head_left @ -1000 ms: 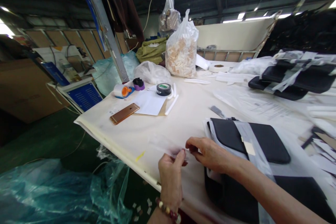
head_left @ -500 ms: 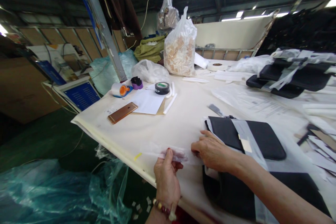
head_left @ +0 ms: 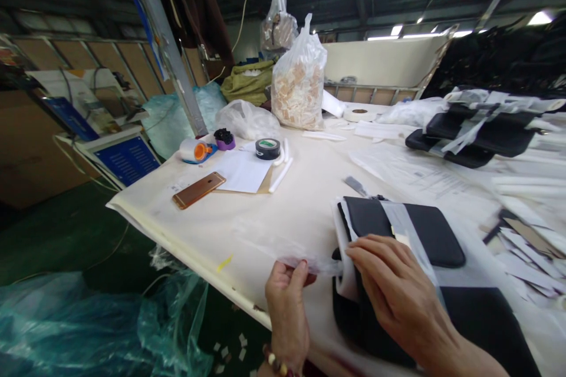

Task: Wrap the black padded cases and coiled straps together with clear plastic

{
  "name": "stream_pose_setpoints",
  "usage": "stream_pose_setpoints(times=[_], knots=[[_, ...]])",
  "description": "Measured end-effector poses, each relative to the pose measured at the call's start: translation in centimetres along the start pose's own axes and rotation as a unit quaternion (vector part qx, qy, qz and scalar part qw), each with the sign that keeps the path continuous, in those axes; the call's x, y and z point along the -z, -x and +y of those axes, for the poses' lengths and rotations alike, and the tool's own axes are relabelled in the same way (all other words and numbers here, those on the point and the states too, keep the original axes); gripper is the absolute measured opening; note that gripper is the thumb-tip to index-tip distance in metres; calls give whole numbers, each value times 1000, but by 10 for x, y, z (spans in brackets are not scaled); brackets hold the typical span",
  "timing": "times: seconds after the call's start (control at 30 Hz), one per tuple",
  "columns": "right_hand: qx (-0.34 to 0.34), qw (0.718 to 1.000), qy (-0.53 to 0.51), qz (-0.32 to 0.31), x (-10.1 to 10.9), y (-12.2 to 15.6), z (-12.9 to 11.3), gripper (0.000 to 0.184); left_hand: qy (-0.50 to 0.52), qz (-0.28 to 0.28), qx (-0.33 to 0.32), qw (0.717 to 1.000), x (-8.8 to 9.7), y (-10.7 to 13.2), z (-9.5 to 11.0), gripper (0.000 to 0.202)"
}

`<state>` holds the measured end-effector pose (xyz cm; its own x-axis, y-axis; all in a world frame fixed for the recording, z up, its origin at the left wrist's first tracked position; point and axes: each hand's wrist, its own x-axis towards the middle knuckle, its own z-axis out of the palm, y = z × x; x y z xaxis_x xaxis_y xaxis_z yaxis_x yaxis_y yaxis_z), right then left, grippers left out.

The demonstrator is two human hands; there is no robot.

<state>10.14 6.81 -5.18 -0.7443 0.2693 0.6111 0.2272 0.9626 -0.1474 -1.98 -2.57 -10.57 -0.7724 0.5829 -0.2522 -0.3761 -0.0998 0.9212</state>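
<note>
My left hand [head_left: 289, 300] is closed at the table's front edge, thumb and fingers pinching a strip of clear plastic film [head_left: 325, 266]. This film runs rightward to the open side of a folded black padded piece [head_left: 367, 218], where a white inner layer [head_left: 348, 277] shows. My right hand [head_left: 398, 285] lies over the near part of that piece, fingers stretched out and fingertips at its left edge; the thumb is hidden. A pale translucent band [head_left: 409, 230] wraps round the piece. Under it is another black padded piece [head_left: 481, 312], partly covered by my right hand and forearm.
On the table [head_left: 194, 232] are a phone [head_left: 198, 189], white paper [head_left: 247, 171], black tape [head_left: 267, 149] and a tape dispenser [head_left: 194, 151]. A bag of scraps [head_left: 298, 91] stands behind. Banded black pieces [head_left: 480, 129] lie at right. A grey-bladed tool [head_left: 356, 185] lies beyond the folded piece.
My right hand has moved right and nearer, from the folded piece's left side onto its top. My left hand still pinches the film, which now reaches the piece's open side.
</note>
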Motion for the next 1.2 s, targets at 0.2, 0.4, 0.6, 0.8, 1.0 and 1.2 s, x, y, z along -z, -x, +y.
stream_pose_setpoints(times=[0.2,0.4,0.6,0.8,1.0,1.2], knots=[[-69,989,107,73,-17,62,-9,28,-112,-17,-78,991,-12,-2,5,24],[-56,982,170,67,-31,74,-13,34,-251,-5,-79,965,-29,-4,19,49],[-55,982,167,72,-33,75,-12,38,-332,40,-170,927,-37,13,9,54],[-65,984,139,95,-37,77,-15,37,-461,-68,-478,745,-50,16,-7,39],[-60,991,60,104,-38,81,-13,39,-525,-142,-606,580,-71,13,-5,29],[-49,990,-75,109,-1,98,-11,34,-566,-179,-639,489,-74,12,-3,30]])
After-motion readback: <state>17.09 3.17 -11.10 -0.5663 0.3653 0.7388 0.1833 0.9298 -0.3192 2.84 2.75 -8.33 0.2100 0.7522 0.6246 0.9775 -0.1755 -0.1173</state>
